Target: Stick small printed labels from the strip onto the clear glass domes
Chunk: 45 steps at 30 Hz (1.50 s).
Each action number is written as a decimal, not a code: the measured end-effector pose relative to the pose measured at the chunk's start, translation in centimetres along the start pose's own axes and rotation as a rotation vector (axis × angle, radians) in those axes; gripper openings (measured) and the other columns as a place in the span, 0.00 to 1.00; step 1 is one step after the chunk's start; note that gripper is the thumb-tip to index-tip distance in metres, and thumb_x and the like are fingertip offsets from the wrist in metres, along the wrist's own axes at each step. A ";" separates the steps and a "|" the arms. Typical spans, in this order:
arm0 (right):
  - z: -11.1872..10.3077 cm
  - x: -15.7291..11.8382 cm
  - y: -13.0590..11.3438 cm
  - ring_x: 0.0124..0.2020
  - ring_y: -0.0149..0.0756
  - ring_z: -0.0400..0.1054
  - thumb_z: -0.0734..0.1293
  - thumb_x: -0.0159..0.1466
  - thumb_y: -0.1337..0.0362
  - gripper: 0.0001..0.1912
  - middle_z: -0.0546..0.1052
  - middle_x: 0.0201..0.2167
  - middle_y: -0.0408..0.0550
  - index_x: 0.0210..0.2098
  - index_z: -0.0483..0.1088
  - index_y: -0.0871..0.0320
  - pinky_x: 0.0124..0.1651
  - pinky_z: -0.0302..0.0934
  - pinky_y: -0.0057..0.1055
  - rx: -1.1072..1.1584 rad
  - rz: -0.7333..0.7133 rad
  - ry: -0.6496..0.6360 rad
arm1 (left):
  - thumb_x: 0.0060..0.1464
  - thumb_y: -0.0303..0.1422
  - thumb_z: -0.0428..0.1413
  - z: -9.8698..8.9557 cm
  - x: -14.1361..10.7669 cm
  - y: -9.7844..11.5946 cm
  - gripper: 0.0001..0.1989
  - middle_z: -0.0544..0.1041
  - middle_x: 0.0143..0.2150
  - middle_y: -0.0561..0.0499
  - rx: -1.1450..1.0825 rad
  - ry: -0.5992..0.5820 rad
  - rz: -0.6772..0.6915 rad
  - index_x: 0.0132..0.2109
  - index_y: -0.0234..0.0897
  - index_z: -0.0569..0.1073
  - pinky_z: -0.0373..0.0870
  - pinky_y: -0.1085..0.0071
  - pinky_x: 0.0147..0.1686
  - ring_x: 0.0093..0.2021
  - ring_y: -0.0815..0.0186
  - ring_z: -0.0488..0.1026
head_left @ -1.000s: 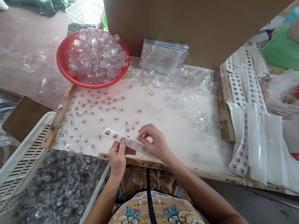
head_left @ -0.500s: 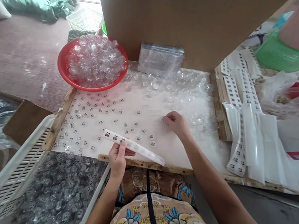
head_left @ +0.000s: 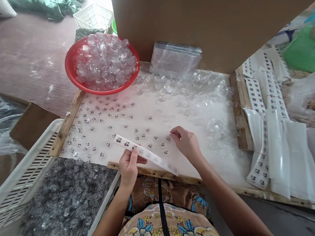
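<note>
The board (head_left: pixel 226 171) looks partway through: its left side is spread with discs already bearing pandas, while loose plain ones scattered over the far and right side seem yet to be done. The crate (head_left: pixel 41 150) at near left is heaped with dark-looking discs that I take to be finished, and the bowl (head_left: pixel 70 65) at far left is piled with bare ones. More strips (head_left: pixel 255 92) lie at the right. The left hand (head_left: pixel 128 169) grips the strip (head_left: pixel 155 159) near its far end, above the board's near edge. That strip's long axis slants, the far end pointing away and left, the tail pointing back and right. The right hand (head_left: pixel 186 142) is curled beside the nearest panda disc (head_left: pixel 168 138); whether it pinches anything, I cannot tell. Three dark pandas (head_left: pixel 126 144) show at the strip's far end; the rest looks pale, probably used up.
</note>
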State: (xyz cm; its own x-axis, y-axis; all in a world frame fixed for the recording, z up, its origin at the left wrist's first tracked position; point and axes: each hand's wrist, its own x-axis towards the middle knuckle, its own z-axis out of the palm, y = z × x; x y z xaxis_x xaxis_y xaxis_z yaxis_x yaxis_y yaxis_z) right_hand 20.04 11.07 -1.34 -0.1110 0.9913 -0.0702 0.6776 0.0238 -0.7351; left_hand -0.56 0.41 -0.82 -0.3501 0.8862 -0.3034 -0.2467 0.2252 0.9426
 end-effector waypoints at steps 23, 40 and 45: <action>1.5 0.5 -3.0 0.27 0.31 0.64 0.68 0.59 0.56 0.09 0.71 0.26 0.43 0.32 0.68 0.56 0.31 0.62 0.29 0.576 -0.061 0.007 | 0.55 0.49 0.55 -0.5 0.3 -1.0 0.23 0.78 0.24 0.49 -0.111 0.020 -0.015 0.42 0.30 0.76 0.76 0.68 0.23 0.22 0.63 0.77; 2.1 4.1 0.6 0.28 0.33 0.65 0.63 0.59 0.61 0.06 0.73 0.36 0.49 0.31 0.71 0.56 0.36 0.59 0.33 -0.026 0.001 0.102 | 0.55 0.48 0.55 -0.3 0.5 -1.0 0.23 0.79 0.26 0.49 -0.084 0.000 -0.004 0.43 0.31 0.76 0.77 0.68 0.25 0.23 0.63 0.77; 3.1 2.3 -0.8 0.30 0.36 0.68 0.63 0.60 0.64 0.10 0.74 0.34 0.47 0.42 0.70 0.54 0.35 0.59 0.32 -0.055 -0.086 -0.023 | 0.56 0.49 0.55 -0.2 0.4 -0.9 0.23 0.78 0.26 0.50 -0.070 0.004 -0.001 0.43 0.30 0.76 0.76 0.69 0.23 0.22 0.64 0.76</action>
State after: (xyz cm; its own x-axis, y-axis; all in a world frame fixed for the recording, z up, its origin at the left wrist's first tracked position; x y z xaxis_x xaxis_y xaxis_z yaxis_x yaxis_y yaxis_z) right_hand 16.96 12.98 -2.98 -0.1863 0.9822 -0.0242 0.7035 0.1162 -0.7012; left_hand -0.69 0.50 -1.83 -0.3539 0.8843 -0.3047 -0.3091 0.1969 0.9304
